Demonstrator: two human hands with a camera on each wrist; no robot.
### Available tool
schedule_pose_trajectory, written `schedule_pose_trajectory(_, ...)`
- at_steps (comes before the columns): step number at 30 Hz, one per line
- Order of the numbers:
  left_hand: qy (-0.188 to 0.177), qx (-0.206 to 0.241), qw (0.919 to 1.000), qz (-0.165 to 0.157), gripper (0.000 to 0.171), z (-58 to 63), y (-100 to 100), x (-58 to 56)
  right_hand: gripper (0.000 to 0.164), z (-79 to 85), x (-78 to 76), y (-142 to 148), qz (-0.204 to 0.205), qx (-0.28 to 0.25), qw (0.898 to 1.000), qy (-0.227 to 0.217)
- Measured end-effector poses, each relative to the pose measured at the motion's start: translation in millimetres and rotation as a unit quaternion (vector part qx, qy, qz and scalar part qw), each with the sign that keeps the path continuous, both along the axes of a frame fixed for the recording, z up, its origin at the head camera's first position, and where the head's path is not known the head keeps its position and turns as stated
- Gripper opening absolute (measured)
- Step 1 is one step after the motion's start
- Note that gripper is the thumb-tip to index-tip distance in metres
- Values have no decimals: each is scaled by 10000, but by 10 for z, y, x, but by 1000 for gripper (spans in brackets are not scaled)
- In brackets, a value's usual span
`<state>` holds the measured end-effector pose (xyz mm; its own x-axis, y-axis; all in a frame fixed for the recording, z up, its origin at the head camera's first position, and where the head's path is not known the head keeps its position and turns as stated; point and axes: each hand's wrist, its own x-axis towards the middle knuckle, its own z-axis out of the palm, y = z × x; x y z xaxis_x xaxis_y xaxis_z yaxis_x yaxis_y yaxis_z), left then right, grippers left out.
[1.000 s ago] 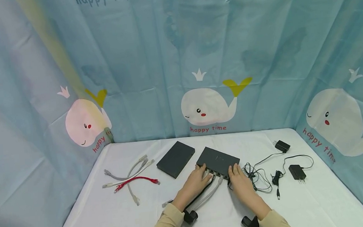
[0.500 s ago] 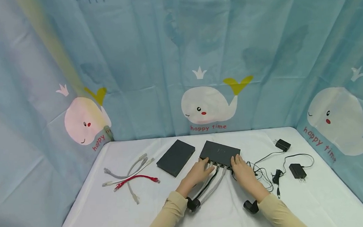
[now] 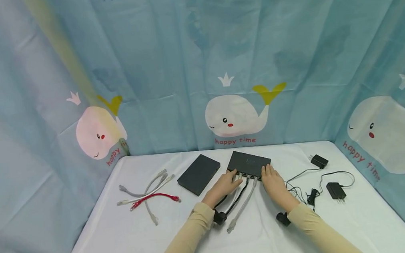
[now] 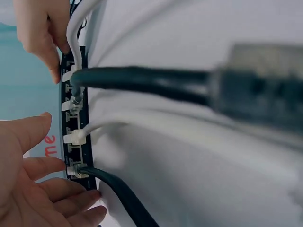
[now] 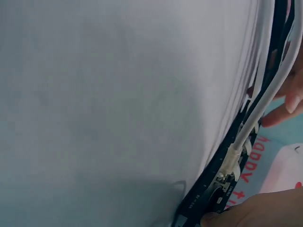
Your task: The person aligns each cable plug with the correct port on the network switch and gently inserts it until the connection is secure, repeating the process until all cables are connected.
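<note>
A black network switch [image 3: 249, 163] lies on the table, its row of ports facing the person. Grey, white and black network cables are plugged into it; a grey cable [image 3: 245, 205] trails toward the front with its far plug loose. My left hand [image 3: 225, 185] touches the switch's left end; in the left wrist view the fingers [image 4: 71, 191] lie loosely against that end, thumb apart. At the opposite end, my right hand [image 3: 275, 184] rests its extended fingers on the corner. In the right wrist view, a white cable plug [image 5: 230, 161] sits in a port beside that hand.
A second black flat box [image 3: 199, 175] lies left of the switch. Farther left are several loose grey and white cables [image 3: 147, 195] and a red cable [image 3: 154, 195]. Two black power adapters [image 3: 319, 161] with thin cords lie on the right. A printed curtain [image 3: 168, 65] surrounds the table.
Both hands have slid the switch away from the person and slightly right, with its cables dragging along. The trailing grey cable's loose plug now shows in front.
</note>
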<state>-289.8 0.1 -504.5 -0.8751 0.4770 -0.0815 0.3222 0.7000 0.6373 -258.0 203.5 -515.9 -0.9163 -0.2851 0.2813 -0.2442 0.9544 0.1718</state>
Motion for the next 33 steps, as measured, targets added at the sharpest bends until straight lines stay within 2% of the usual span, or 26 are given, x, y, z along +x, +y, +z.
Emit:
schedule_pose_trajectory(7,157,-106,9996,-193,61,-1,44,-64,40,-20,-183,120,16,35,10000,-10)
schedule_pose_trajectory(16,120,-356,9993,-94,62,5,155,-121,46,-24,-396,252,-3,251,9997,-26)
schedule_pose_trajectory(22,44,-437,9990,45,62,-3,230,-156,43,0,-492,278,-59,17,10000,-29)
schedule_pose_trajectory(33,-46,-517,9987,3,68,3,313,-206,44,25,-679,330,-221,-186,9995,-143)
